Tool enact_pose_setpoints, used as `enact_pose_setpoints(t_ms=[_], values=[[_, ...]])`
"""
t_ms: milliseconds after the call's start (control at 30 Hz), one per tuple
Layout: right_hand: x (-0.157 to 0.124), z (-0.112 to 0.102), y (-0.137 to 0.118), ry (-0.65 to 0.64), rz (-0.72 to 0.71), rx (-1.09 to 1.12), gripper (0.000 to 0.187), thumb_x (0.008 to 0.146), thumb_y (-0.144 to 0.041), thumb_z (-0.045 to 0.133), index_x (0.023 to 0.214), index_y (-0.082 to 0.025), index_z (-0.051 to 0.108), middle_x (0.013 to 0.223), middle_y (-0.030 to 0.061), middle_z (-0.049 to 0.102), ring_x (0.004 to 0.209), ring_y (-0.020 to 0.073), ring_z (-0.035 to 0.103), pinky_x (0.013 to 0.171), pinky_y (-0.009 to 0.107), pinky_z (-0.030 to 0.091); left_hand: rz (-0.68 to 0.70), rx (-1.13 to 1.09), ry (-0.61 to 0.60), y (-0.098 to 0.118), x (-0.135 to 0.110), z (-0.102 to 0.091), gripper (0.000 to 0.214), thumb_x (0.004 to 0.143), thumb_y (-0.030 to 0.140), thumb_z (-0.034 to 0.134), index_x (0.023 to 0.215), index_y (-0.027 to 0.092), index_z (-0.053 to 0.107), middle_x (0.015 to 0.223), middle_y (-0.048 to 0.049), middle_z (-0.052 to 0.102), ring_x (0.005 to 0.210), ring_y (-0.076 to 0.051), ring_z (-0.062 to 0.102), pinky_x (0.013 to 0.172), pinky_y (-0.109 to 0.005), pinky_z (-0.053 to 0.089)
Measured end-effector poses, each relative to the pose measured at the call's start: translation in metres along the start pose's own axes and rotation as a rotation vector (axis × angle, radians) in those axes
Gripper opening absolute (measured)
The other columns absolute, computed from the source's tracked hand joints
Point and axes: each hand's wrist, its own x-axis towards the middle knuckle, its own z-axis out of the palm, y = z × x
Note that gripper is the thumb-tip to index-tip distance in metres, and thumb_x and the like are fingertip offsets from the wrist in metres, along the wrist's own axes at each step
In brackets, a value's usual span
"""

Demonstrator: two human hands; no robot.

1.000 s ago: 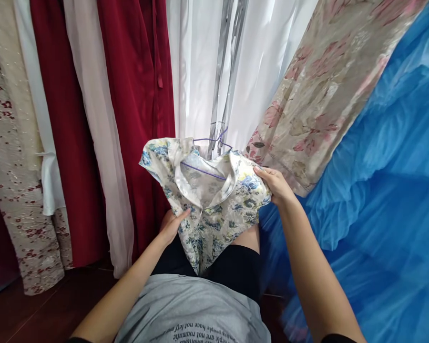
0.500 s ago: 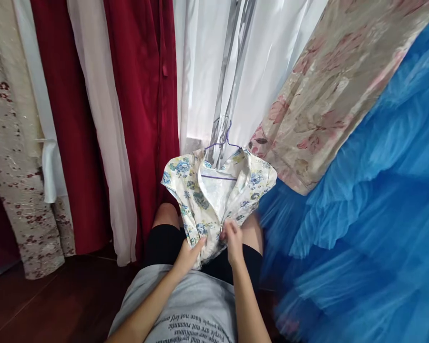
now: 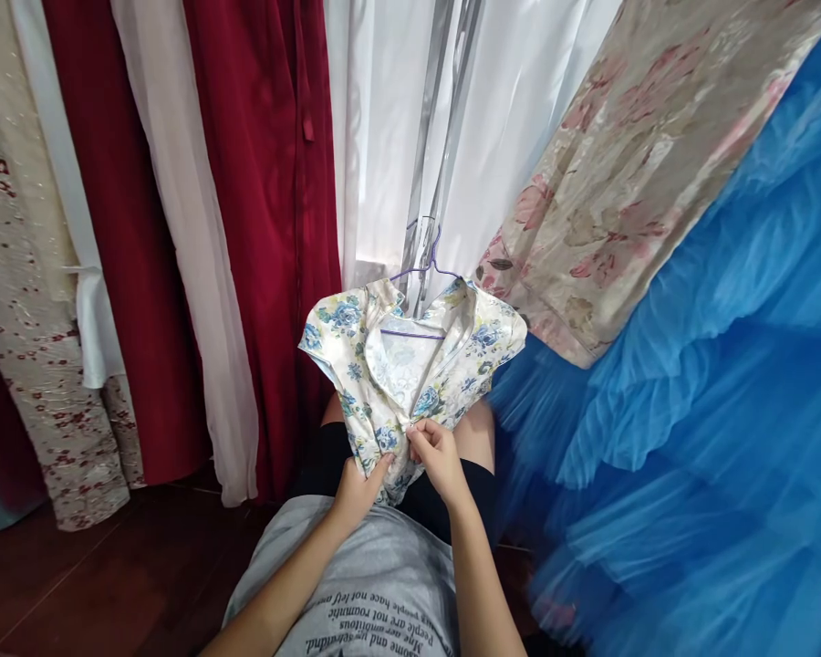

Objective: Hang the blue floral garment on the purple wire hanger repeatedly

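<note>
- The white satin blouse with blue flower print [image 3: 410, 365] hangs on a thin purple wire hanger [image 3: 424, 271] over the person's lap.
- The left hand [image 3: 358, 490] and right hand [image 3: 438, 453], apart a second ago, now meet at its front opening, each pinching a fabric edge.
- A frilly blue tulle skirt [image 3: 691, 438] hangs just to the right.

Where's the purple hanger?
The purple hanger hangs at the head view's middle, inside the flowery top, above the left hand and right hand, blue tulle to its right.

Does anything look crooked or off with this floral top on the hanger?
The floral top hangs open at the front on the purple hanger, collar flaps gaping; left hand and right hand pinch its edges together. No damage visible.
</note>
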Motion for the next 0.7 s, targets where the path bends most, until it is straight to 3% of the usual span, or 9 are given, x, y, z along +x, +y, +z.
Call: enact_pose_setpoints(t_ms=[67, 167, 233, 300, 400, 467, 567, 700], values=[[0.0, -0.003, -0.003, 0.047, -0.019, 0.034, 0.023, 0.085, -0.032, 0.063, 0.067, -0.02, 0.056, 0.049, -0.0052, 0.051, 0.046, 0.01, 0.04, 0.049, 0.024, 0.029, 0.052, 0.011, 0.153, -0.001, 0.004, -0.004, 0.037, 0.087, 0.04, 0.068, 0.115, 0.015, 0.066, 0.113, -0.014, 0.073, 0.107, -0.03, 0.07, 0.092, -0.04, 0.055], [-0.002, -0.01, -0.011, 0.099, -0.023, 0.047, 0.02, 0.08, -0.026, 0.059, 0.061, -0.019, 0.057, 0.046, -0.0055, 0.047, 0.044, 0.0099, 0.038, 0.048, 0.024, 0.026, 0.234, 0.076, 0.469, 0.001, 0.009, -0.014, 0.057, 0.082, 0.031, 0.073, 0.133, 0.021, 0.049, 0.124, -0.0126, 0.062, 0.107, -0.025, 0.065, 0.089, -0.038, 0.055], [-0.003, -0.012, -0.016, 0.087, -0.001, 0.028, 0.021, 0.079, -0.026, 0.059, 0.06, -0.019, 0.058, 0.046, -0.0055, 0.046, 0.044, 0.0096, 0.037, 0.047, 0.024, 0.025, 0.37, 0.192, 0.548, 0.007, 0.008, -0.02, 0.056, 0.083, 0.027, 0.073, 0.133, 0.022, 0.047, 0.123, -0.0115, 0.057, 0.102, -0.023, 0.062, 0.085, -0.036, 0.054], [-0.005, -0.011, -0.019, 0.047, 0.019, 0.002, 0.021, 0.079, -0.026, 0.06, 0.06, -0.019, 0.057, 0.045, -0.0058, 0.046, 0.043, 0.0093, 0.036, 0.047, 0.024, 0.025, 0.515, 0.309, 0.461, 0.017, 0.006, -0.02, 0.044, 0.087, 0.022, 0.069, 0.127, 0.023, 0.052, 0.119, -0.0105, 0.056, 0.101, -0.022, 0.059, 0.085, -0.036, 0.053], [-0.009, -0.009, -0.022, -0.014, 0.026, -0.035, 0.02, 0.081, -0.025, 0.06, 0.063, -0.018, 0.056, 0.047, -0.0061, 0.046, 0.045, 0.009, 0.037, 0.048, 0.024, 0.025, 0.689, 0.392, 0.164, 0.036, 0.008, -0.008, 0.039, 0.092, 0.016, 0.062, 0.13, 0.025, 0.055, 0.115, -0.0094, 0.057, 0.107, -0.023, 0.059, 0.09, -0.037, 0.052], [-0.012, -0.01, -0.025, -0.043, 0.028, -0.037, 0.02, 0.082, -0.025, 0.06, 0.064, -0.019, 0.055, 0.048, -0.0064, 0.046, 0.045, 0.0087, 0.036, 0.048, 0.023, 0.025, 0.732, 0.397, 0.021, 0.048, 0.015, 0.003, 0.038, 0.095, 0.014, 0.058, 0.131, 0.027, 0.057, 0.11, -0.0082, 0.057, 0.105, -0.022, 0.059, 0.091, -0.036, 0.052], [-0.015, -0.016, -0.031, -0.039, 0.024, -0.035, 0.021, 0.082, -0.025, 0.061, 0.064, -0.019, 0.053, 0.05, -0.007, 0.044, 0.046, 0.008, 0.033, 0.048, 0.023, 0.022, 0.752, 0.396, -0.078, 0.064, 0.03, 0.016, 0.025, 0.097, 0.013, 0.053, 0.115, 0.025, 0.066, 0.099, -0.0062, 0.056, 0.095, -0.02, 0.059, 0.086, -0.034, 0.051], [-0.018, -0.026, -0.042, -0.025, -0.001, -0.042, 0.029, 0.086, -0.033, 0.064, 0.063, -0.019, 0.053, 0.05, -0.0066, 0.043, 0.046, 0.008, 0.032, 0.048, 0.024, 0.022, 0.758, 0.42, -0.251, 0.082, 0.041, 0.021, 0.021, 0.095, 0.012, 0.052, 0.108, 0.022, 0.064, 0.097, -0.0062, 0.06, 0.097, -0.021, 0.058, 0.087, -0.035, 0.049]])
